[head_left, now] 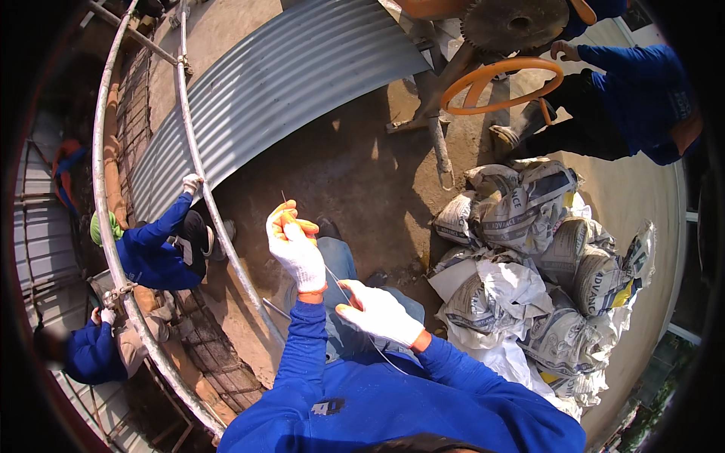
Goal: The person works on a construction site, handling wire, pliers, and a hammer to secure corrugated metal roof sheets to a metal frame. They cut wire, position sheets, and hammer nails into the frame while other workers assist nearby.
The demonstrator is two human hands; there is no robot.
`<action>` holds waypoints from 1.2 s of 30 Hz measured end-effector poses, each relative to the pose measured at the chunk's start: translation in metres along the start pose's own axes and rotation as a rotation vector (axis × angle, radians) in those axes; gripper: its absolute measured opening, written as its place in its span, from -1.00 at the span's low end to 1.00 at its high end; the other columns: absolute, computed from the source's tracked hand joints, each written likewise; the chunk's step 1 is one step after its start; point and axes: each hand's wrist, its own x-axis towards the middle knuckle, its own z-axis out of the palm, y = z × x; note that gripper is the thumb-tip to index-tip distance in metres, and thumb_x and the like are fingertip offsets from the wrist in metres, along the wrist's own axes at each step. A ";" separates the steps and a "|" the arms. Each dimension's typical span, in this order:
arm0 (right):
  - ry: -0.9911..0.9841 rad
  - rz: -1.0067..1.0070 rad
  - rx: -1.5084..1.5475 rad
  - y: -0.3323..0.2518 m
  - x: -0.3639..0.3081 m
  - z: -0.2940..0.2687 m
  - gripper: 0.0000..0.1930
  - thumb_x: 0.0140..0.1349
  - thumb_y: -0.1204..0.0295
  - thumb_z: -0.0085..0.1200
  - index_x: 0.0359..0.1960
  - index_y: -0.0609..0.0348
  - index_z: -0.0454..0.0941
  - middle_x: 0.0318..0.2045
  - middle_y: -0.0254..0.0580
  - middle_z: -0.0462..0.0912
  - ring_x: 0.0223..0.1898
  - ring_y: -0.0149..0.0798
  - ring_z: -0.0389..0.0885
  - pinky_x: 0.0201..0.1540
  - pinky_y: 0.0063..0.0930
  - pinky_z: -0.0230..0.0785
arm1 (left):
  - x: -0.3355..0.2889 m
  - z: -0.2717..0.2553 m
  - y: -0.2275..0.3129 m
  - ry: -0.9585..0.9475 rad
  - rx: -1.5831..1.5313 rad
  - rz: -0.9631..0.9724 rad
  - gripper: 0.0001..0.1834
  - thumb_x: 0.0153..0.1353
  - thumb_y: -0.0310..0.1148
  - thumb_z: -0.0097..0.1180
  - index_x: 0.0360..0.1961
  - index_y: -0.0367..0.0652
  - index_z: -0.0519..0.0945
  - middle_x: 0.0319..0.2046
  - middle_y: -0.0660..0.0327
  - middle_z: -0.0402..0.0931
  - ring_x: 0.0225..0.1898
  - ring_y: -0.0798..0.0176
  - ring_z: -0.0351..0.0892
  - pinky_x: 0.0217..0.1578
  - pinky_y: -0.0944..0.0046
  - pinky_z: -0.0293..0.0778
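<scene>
In front of the torso [423,411], a thin wire [337,279] spans left hand [297,255] and right hand [384,314]; left fingers [306,226] pinch it, right grip cannot be confirmed. Likely light, springy; best held near its end.

Left gloved hand [294,255] raised, fingers [288,219] curled, left forearm [303,340] pointing forward, right gloved hand [385,312] lower, right forearm [457,361] angled inward

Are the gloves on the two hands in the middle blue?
No, the left hand and right hand wear white gloves with orange on them; the sleeves are blue.
</scene>
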 end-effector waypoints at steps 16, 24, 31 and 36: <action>-0.009 0.158 -0.050 -0.091 0.232 -0.174 -0.55 0.51 0.10 0.11 0.21 0.18 0.56 -0.41 0.01 0.70 -0.27 0.09 0.75 -0.17 -0.06 0.56 | 0.295 0.178 -0.042 -0.207 0.119 -0.134 -0.79 0.68 -0.31 -0.08 0.05 -0.25 0.47 -0.16 -0.03 0.72 -0.70 0.44 0.49 -0.70 0.42 0.28; -0.034 0.239 0.082 -0.091 0.265 -0.267 -0.43 0.47 0.15 0.18 0.41 0.13 0.44 -0.29 -0.08 0.74 -0.21 0.03 0.76 -0.07 -0.13 0.59 | 0.358 0.271 -0.073 -0.132 -0.157 -0.273 -0.81 0.66 -0.32 -0.06 0.02 -0.24 0.47 -0.21 -0.11 0.72 -0.76 0.45 0.36 -0.77 0.40 0.20; -0.050 0.218 -0.120 -0.009 0.271 -0.314 -0.52 0.48 0.13 0.14 0.30 0.13 0.51 -0.18 0.00 0.74 -0.09 0.16 0.75 -0.01 -0.02 0.57 | 0.425 0.296 -0.124 -0.106 0.083 -0.062 -0.53 0.67 -0.35 -0.13 0.52 -0.19 0.35 -0.43 0.13 0.59 -0.76 0.49 0.29 -0.73 0.41 0.22; -0.002 0.138 -0.069 0.071 0.335 -0.306 -0.60 0.53 0.20 0.08 0.23 0.17 0.57 -0.16 0.12 0.78 -0.11 0.20 0.75 -0.04 -0.01 0.56 | 0.452 0.307 -0.191 -0.278 0.147 -0.007 -0.59 0.67 -0.24 -0.05 0.37 -0.23 0.53 -0.55 0.31 0.44 -0.72 0.55 0.25 -0.69 0.44 0.19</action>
